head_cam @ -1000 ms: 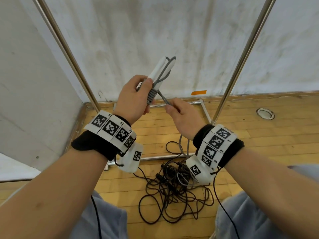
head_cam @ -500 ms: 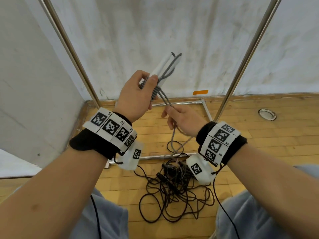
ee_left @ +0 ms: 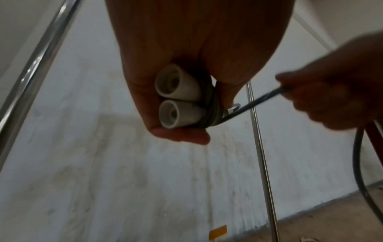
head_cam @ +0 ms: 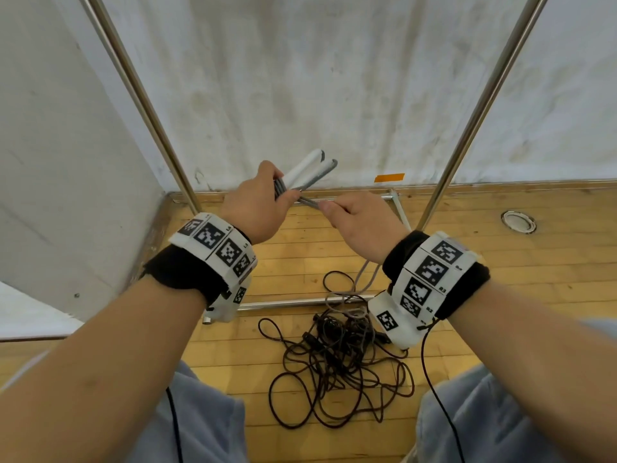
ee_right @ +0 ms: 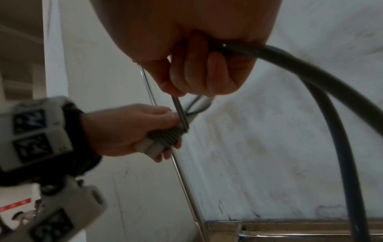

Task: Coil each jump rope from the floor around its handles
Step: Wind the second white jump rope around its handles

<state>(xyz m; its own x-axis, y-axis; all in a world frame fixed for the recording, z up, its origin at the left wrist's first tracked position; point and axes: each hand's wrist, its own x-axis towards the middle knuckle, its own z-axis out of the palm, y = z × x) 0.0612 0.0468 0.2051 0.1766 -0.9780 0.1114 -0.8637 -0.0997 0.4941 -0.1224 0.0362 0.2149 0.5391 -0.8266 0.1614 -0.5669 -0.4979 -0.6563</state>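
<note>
My left hand (head_cam: 258, 203) grips two white jump-rope handles (head_cam: 309, 168) held side by side, tips pointing up and to the right. Several turns of grey rope (ee_right: 165, 135) are wound round the handles beside my left thumb. My right hand (head_cam: 354, 222) pinches the doubled grey rope (head_cam: 309, 202) just right of the handles, pulled taut. The rest of that rope (head_cam: 365, 279) hangs from my right hand down to the floor. In the left wrist view the handle ends (ee_left: 176, 96) show as two round caps inside my left hand (ee_left: 182, 104). A dark jump rope (head_cam: 337, 369) lies tangled on the floor.
Two slanted metal poles (head_cam: 140, 95) (head_cam: 480, 105) rise from a metal frame (head_cam: 300, 300) on the wooden floor, in front of a white wall. An orange tape mark (head_cam: 389, 177) sits at the wall base. A round floor fitting (head_cam: 518, 222) is at the right.
Both hands have dropped lower. The handles now tilt flatter to the right, and my right hand has drawn the rope across from below to level with the handles.
</note>
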